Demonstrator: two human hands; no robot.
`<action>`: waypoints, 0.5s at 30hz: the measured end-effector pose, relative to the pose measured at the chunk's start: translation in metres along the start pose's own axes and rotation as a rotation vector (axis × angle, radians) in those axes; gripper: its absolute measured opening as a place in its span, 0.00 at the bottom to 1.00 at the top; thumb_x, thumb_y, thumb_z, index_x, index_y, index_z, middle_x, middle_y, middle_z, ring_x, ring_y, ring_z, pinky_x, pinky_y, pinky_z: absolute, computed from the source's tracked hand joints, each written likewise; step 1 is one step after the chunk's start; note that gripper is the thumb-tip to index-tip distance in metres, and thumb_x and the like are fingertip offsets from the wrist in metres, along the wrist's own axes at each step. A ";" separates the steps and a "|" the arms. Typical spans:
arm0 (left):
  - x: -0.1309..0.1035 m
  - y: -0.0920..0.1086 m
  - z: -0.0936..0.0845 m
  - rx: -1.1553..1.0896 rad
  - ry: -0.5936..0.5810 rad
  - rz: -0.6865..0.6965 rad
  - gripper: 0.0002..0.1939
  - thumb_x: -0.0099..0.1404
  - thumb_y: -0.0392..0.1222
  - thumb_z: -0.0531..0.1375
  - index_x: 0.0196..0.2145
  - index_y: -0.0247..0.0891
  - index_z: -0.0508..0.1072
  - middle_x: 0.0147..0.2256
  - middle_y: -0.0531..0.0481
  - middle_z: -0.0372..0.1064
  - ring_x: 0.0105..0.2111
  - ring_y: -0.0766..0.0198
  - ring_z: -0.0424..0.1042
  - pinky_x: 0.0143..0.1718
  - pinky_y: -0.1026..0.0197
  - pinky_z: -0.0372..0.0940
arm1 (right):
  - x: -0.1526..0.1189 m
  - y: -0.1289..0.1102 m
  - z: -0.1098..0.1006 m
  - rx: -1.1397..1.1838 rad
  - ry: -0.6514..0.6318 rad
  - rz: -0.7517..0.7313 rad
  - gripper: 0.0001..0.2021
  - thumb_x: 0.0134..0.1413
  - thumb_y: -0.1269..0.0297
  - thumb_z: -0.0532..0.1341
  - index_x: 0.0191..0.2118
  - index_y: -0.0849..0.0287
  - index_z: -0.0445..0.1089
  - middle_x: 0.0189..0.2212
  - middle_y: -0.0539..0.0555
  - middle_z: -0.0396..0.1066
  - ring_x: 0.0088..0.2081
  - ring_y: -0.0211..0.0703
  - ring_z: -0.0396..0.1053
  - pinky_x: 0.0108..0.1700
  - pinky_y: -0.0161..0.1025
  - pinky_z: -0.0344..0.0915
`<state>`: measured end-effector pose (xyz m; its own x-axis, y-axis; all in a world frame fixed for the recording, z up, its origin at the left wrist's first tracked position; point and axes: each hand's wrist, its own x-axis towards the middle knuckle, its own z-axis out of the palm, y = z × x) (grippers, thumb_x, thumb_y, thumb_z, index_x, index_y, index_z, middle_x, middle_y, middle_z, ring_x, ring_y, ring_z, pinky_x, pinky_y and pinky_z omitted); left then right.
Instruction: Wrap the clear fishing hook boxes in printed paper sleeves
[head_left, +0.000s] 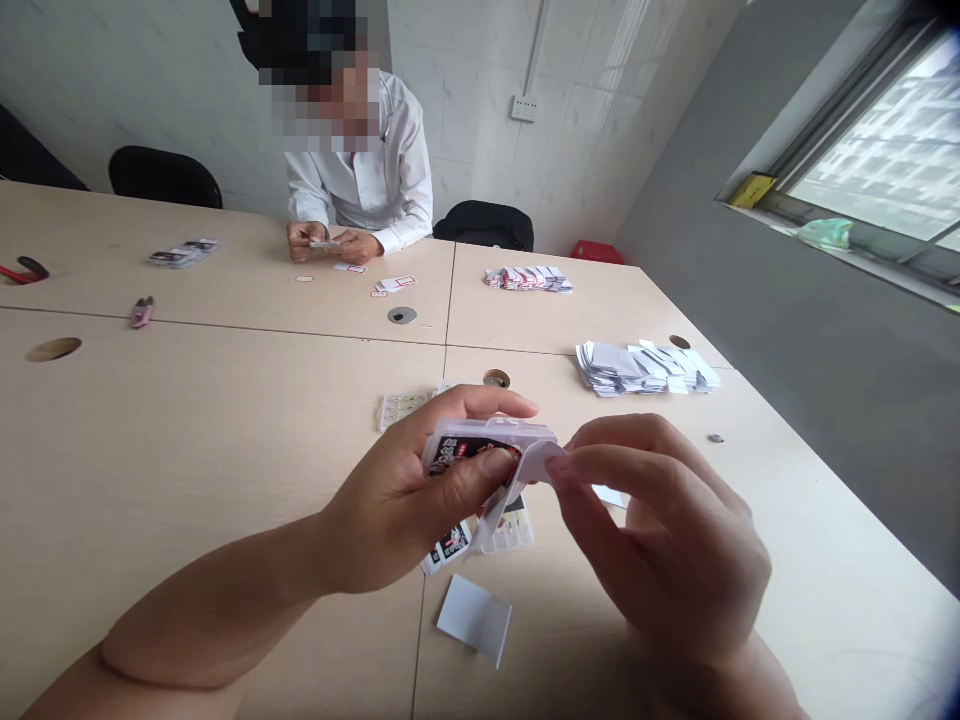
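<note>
My left hand (pixel 405 500) is wrapped round a flat clear plastic box (pixel 457 447) with a black printed label, its thumb pressing on the label. At the box's right end, my right hand (pixel 667 530) pinches a thin whitish piece (pixel 536 463) between thumb and fingers; whether it is paper or film is hard to tell. Below the hands are black and white printed cards (pixel 448 545) and a clear compartment box (pixel 514 527), partly hidden. Nearer me lies a folded white card (pixel 475 612). Another clear box (pixel 401 408) sits behind my left hand.
A person in a white shirt (pixel 367 180) handles a small item across the table (pixel 225 420). White paper stacks (pixel 645 368) and red-edged cards (pixel 529 279) lie at the right. Pink clippers (pixel 142 312), red-handled pliers (pixel 26 270) and packed boxes (pixel 184 253) lie left.
</note>
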<state>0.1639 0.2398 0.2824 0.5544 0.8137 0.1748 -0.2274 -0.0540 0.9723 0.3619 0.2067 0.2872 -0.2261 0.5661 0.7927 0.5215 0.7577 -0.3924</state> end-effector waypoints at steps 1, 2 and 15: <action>0.000 0.000 0.000 0.000 -0.003 0.001 0.13 0.73 0.52 0.60 0.51 0.47 0.72 0.35 0.53 0.69 0.30 0.68 0.73 0.31 0.67 0.70 | 0.000 0.000 -0.001 0.003 -0.001 -0.003 0.17 0.53 0.87 0.62 0.45 0.61 0.73 0.35 0.51 0.71 0.34 0.34 0.69 0.32 0.36 0.67; 0.000 0.000 0.000 0.000 -0.004 0.004 0.13 0.73 0.52 0.60 0.51 0.47 0.72 0.34 0.53 0.69 0.30 0.67 0.73 0.31 0.67 0.70 | 0.001 0.000 -0.001 0.005 -0.004 -0.003 0.17 0.53 0.86 0.62 0.45 0.61 0.73 0.35 0.51 0.71 0.34 0.34 0.69 0.33 0.36 0.67; -0.002 -0.003 -0.003 0.033 -0.013 0.047 0.13 0.72 0.51 0.61 0.52 0.48 0.72 0.33 0.53 0.68 0.29 0.67 0.74 0.29 0.68 0.68 | -0.001 -0.001 -0.009 0.005 -0.043 0.073 0.15 0.56 0.84 0.61 0.44 0.59 0.71 0.37 0.50 0.70 0.35 0.34 0.71 0.33 0.34 0.67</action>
<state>0.1609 0.2405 0.2792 0.5544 0.8020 0.2224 -0.2269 -0.1115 0.9675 0.3690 0.2023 0.2906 -0.2232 0.6333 0.7410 0.5334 0.7156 -0.4509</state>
